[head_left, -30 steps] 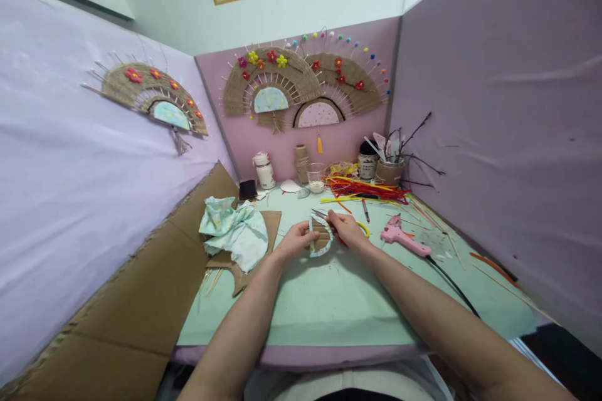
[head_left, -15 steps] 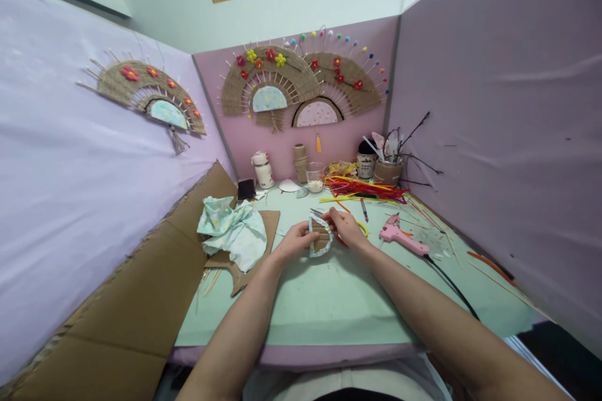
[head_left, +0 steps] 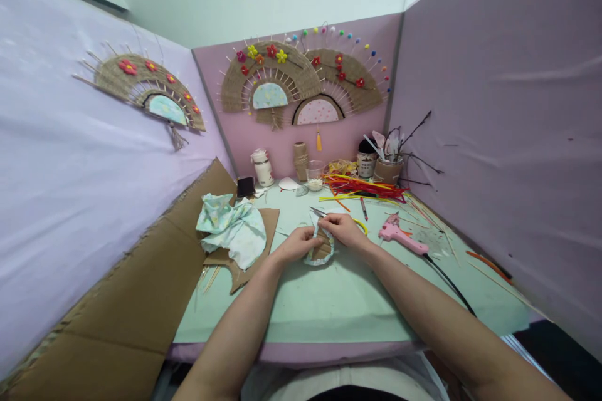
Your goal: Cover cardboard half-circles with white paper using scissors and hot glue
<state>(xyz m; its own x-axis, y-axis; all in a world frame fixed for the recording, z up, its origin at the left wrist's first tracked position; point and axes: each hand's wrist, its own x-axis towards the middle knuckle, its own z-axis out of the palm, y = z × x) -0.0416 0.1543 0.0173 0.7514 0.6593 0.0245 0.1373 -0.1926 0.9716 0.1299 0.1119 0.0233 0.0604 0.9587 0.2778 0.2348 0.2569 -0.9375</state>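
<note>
My left hand [head_left: 301,244] grips a half-round cardboard piece [head_left: 322,247] by its left side, thumb on the brown face. Pale blue fabric wraps over the rim of this piece. At its upper edge, the fingers of my right hand [head_left: 343,229] are pinched together on the fabric border. Just behind the piece lies a pair of scissors, its grey blades [head_left: 318,212] pointing left and a yellow handle [head_left: 362,226] showing beyond my right hand. The middle of the scissors is hidden by that hand.
To the left, crumpled floral fabric [head_left: 235,229] rests on cut cardboard [head_left: 270,225]. On the right lies a pink glue gun [head_left: 404,237] with a black cord. Red and yellow pipe cleaners [head_left: 364,187], a twine spool [head_left: 300,161] and a white bottle [head_left: 262,167] are at the back.
The half-round piece has tilted and come slightly lower. My right hand has shifted a little down along its upper edge, its fingers closer together. The scissors stay where they were.
</note>
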